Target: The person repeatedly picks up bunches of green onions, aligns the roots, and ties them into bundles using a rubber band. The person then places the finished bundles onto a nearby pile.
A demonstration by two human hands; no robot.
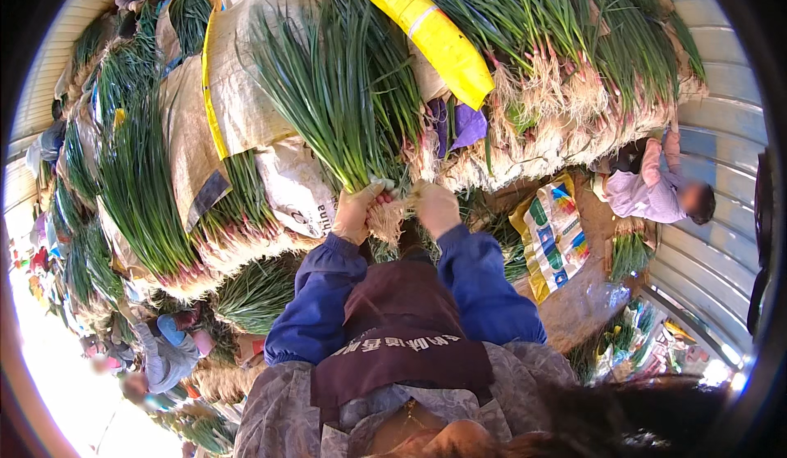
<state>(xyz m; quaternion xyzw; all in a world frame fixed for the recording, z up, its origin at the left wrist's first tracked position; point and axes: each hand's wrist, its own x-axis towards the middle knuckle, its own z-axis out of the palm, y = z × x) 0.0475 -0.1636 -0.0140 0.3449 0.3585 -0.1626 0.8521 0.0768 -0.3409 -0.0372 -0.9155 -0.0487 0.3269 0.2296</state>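
Light gloves cover both my hands. My left hand (356, 212) grips a bundle of green onions (332, 101) just above its pinkish bulbs; the long leaves fan up and away from me over the heap. Beside the hanging pale roots (386, 219), at their right, is my right hand (435, 207); its fingertips are blurred, and whether they pinch any roots cannot be told. Behind the bundle lie more green onions and a woven sack (258, 58). A yellow plastic packaging strip (430, 33) rests across the heap, near a purple scrap (469, 127).
A long heap of green onions (553, 21) spans the space before me, roots facing my side. A printed sack (550, 236) lies on the ground at right. One person (652, 190) works at the right, another (163, 356) at the lower left. A corrugated metal wall (719, 175) stands at right.
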